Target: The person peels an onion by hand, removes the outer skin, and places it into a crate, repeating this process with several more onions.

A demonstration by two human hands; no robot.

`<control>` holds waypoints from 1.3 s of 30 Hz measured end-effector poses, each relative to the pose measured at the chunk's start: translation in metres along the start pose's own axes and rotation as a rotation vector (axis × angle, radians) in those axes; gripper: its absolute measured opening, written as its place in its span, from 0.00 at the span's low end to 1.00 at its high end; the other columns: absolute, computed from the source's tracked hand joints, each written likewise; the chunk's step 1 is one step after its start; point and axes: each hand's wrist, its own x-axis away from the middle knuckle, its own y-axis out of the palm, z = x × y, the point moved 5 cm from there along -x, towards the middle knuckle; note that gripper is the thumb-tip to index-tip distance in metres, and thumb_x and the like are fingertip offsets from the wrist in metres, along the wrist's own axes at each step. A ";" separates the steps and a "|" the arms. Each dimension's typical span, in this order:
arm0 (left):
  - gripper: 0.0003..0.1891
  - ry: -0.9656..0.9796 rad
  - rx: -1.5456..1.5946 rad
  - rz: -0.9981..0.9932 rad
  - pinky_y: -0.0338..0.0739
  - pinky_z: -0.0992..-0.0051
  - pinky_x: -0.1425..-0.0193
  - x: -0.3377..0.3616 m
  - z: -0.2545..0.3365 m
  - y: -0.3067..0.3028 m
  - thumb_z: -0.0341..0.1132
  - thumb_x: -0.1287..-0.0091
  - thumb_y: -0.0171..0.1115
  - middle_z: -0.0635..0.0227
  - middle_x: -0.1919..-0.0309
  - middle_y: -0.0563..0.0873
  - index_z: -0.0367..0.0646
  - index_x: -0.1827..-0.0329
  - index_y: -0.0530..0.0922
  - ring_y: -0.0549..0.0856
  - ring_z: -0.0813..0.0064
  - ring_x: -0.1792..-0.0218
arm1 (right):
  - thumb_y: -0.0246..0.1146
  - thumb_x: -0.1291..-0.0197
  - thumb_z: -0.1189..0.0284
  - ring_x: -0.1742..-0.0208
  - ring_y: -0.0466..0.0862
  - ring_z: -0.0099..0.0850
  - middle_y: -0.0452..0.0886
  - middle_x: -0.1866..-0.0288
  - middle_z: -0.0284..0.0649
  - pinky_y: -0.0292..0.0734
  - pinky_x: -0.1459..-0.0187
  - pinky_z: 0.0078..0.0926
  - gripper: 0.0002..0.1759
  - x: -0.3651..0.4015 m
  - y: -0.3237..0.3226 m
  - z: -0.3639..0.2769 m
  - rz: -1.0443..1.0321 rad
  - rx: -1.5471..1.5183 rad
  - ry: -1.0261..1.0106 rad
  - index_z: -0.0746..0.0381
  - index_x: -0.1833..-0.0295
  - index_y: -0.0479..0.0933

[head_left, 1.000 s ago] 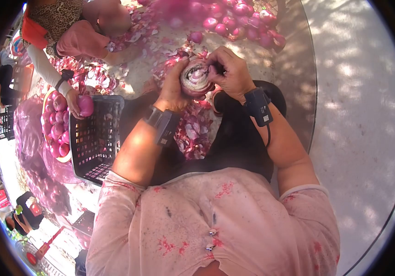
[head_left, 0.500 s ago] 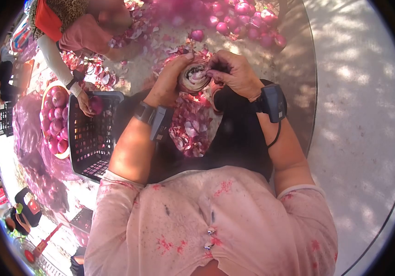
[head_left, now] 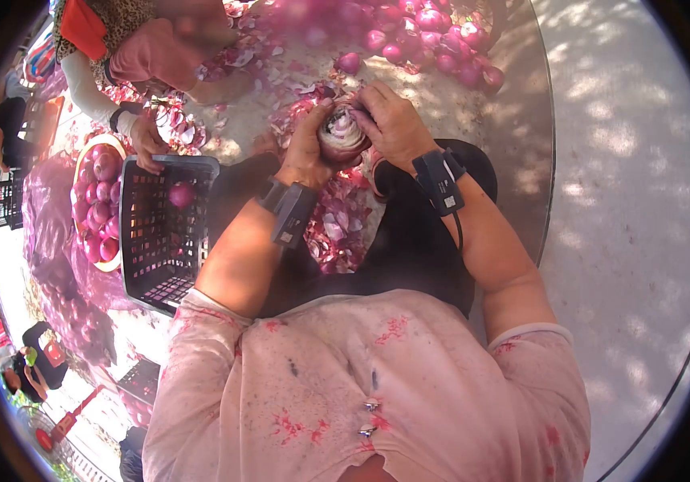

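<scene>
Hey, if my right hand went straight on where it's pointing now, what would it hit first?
Most likely the onion, which your right hand seems to be touching. Beyond it, your left hand holds the other side, though depth is hard to judge from this single view.

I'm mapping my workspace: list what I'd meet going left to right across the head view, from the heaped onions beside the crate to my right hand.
Heaped onions → crate → left hand → held onion → right hand.
</scene>
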 end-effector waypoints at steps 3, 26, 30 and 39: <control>0.17 0.020 -0.023 0.001 0.82 0.65 0.52 -0.013 0.008 -0.013 0.45 0.28 0.52 0.62 0.58 0.85 0.41 0.50 0.77 0.85 0.66 0.60 | 0.63 0.43 0.77 0.60 0.79 0.47 0.73 0.64 0.45 0.75 0.59 0.38 0.09 0.002 0.014 -0.013 -0.075 0.022 -0.032 0.66 0.60 0.71; 0.19 0.240 -0.080 -0.250 0.79 0.64 0.45 -0.003 0.038 0.010 0.36 0.31 0.53 0.62 0.47 0.80 0.43 0.38 0.68 0.81 0.66 0.46 | 0.67 0.49 0.81 0.61 0.81 0.27 0.79 0.60 0.39 0.77 0.57 0.24 0.16 -0.004 -0.007 0.013 0.157 -0.409 0.280 0.66 0.53 0.76; 0.19 0.228 -0.134 -0.275 0.79 0.67 0.46 -0.004 0.035 0.012 0.35 0.31 0.54 0.61 0.48 0.80 0.39 0.39 0.70 0.81 0.68 0.47 | 0.68 0.50 0.80 0.60 0.82 0.29 0.80 0.59 0.41 0.78 0.56 0.26 0.18 -0.002 -0.002 0.018 0.179 -0.421 0.321 0.67 0.52 0.76; 0.18 0.316 -0.309 -0.199 0.80 0.75 0.52 0.005 0.036 0.017 0.33 0.33 0.60 0.61 0.52 0.82 0.37 0.41 0.73 0.83 0.73 0.52 | 0.68 0.52 0.77 0.63 0.81 0.39 0.78 0.63 0.45 0.76 0.60 0.30 0.12 0.000 -0.004 0.021 0.151 -0.334 0.282 0.67 0.59 0.77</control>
